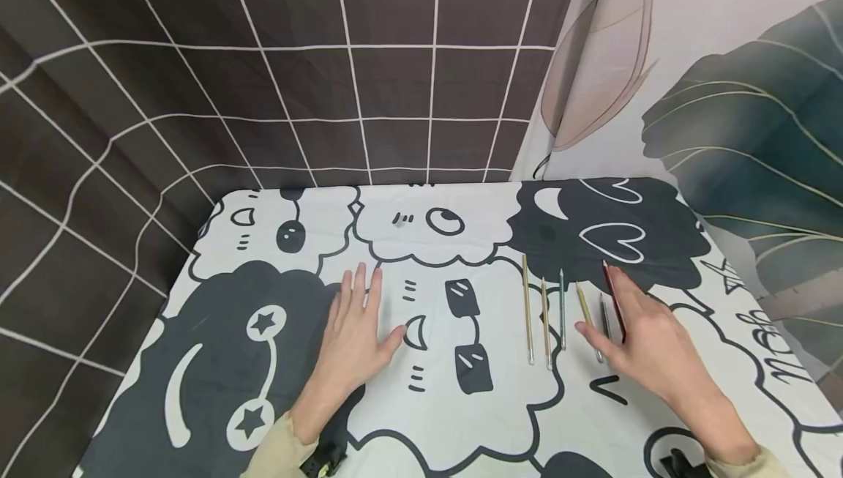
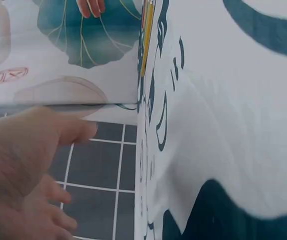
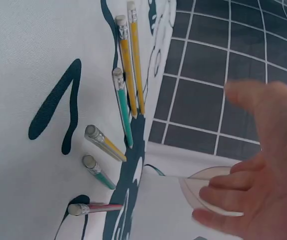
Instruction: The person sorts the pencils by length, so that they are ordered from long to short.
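Several pencils with eraser ends lie side by side on the patterned cloth, right of centre. Two yellow pencils form the left end of the row, followed by a green pencil, a shorter-looking yellow pencil, another green pencil and a red pencil. My right hand hovers by the red pencil at the row's right end, fingers loosely extended and holding nothing. Over the cloth's middle, left of the pencils, my left hand is spread with straight fingers and nothing in it.
The table's cloth carries black and white cartoon faces. A dark curtain with white grid lines hangs behind and at the left. At the right hangs a pale curtain with large leaf prints.
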Tool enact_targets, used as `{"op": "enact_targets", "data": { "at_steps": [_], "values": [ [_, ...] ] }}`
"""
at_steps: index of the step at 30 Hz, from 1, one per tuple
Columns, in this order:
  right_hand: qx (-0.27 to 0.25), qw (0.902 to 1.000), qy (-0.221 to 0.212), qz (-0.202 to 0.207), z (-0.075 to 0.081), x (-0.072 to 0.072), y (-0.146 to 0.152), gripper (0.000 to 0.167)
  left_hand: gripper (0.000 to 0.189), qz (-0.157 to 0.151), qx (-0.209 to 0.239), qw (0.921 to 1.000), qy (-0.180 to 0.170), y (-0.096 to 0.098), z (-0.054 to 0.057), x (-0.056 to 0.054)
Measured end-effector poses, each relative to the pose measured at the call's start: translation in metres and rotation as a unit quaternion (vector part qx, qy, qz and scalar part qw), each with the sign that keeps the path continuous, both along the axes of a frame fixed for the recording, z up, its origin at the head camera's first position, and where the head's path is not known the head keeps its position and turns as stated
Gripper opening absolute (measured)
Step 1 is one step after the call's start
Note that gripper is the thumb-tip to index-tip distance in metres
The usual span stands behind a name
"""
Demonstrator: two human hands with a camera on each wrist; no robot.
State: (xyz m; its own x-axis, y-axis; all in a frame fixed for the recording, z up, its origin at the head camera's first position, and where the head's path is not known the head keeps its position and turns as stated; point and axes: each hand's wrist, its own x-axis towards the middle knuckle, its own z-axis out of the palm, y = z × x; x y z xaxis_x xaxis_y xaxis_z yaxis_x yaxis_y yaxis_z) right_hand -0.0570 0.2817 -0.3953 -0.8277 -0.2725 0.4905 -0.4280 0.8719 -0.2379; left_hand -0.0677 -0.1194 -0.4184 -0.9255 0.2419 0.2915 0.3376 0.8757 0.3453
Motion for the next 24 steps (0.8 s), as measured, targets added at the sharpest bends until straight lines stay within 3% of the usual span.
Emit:
{"op": "enact_targets", "data": {
  "at_steps": [4, 7, 12, 16, 24],
  "values": [
    [-0.018, 0.9986, 0.05, -0.004, 0.001, -0.001, 0.0, 0.07, 0.07, -0.005, 0.056, 0.9958, 0.073, 0.007, 0.0, -0.004],
    [-0.02, 0.9981, 0.057, -0.012, 0.003, 0.0, 0.001, 0.055, 0.057, -0.003, 0.092, 0.9897, 0.109, 0.013, 0.001, -0.007],
    [-0.021, 0.9983, 0.049, -0.024, 0.004, 0.001, 0.001, 0.056, 0.049, 0.001, 0.133, 0.9805, 0.145, 0.024, -0.001, -0.011],
    [-0.024, 0.9982, 0.046, -0.029, 0.004, 0.001, 0.001, 0.057, 0.048, -0.003, 0.171, 0.9759, 0.135, 0.035, -0.003, -0.015],
    [-0.025, 0.9979, 0.048, -0.034, 0.003, 0.001, 0.003, 0.056, 0.048, -0.019, 0.225, 0.9732, 0.043, 0.057, -0.003, -0.019]
  ]
}}
